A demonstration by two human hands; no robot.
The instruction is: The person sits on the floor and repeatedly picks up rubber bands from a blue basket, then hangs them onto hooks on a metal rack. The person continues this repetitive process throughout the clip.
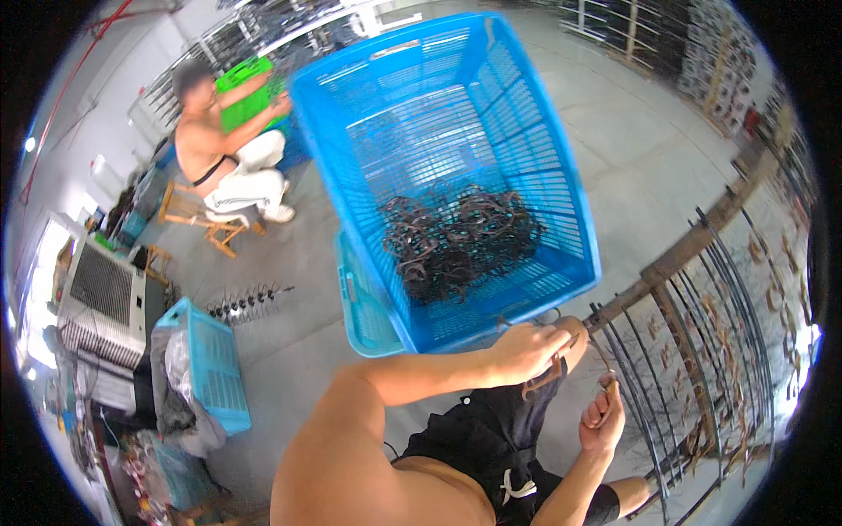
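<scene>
My left hand (533, 352) is closed on several brown curved pieces, likely metal, in front of the near rim of a large blue plastic basket (589, 230). Tangled dark curved pieces (460, 237) lie on the bottom of that basket. Lower and to the right, my right hand (602, 414) pinches the end of a thin brown curved piece (600, 355) between thumb and fingertips. The upper end of this piece is close to my left fingers; whether it touches them I cannot tell. Beside my right hand is a rack (684, 355) with dark rods and hanging brown pieces.
A light-blue basket (348, 309) stands partly behind the large one. Another, with cloth and plastic at its side (220, 368), is at left. A dark spiky metal rack part (243, 306) lies on the floor. A co-worker (210, 144) sits on a wooden stool near a green basket (243, 72).
</scene>
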